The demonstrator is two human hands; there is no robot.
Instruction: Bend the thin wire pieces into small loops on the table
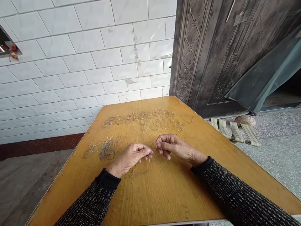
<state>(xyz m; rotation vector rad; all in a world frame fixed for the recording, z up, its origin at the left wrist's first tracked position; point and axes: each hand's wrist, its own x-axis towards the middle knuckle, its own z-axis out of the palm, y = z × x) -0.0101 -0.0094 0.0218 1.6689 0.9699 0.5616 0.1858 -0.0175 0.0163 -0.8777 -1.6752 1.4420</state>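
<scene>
My left hand (135, 157) is closed in a pinch over the middle of the table. A thin, pale piece of wire (150, 158) sticks out from between its thumb and forefinger. Just to the right, my right hand (175, 147) also has its thumb and forefinger pressed together, with a fine strand faintly showing near the fingertips. The two hands are a small gap apart. Left of my left hand lies a tangled bundle of loose wire (107, 150). Beyond both hands, several wire loops bent into flower-like shapes (155, 124) lie in rows.
The yellow wooden table (150, 197) reaches to a white tiled wall (98, 62). A triangular wire outline (188, 118) lies at its far right. Behind stands a dark carved door (211, 62) with a grey curtain (265, 72). A low strap-seated stool (235, 130) is on the floor.
</scene>
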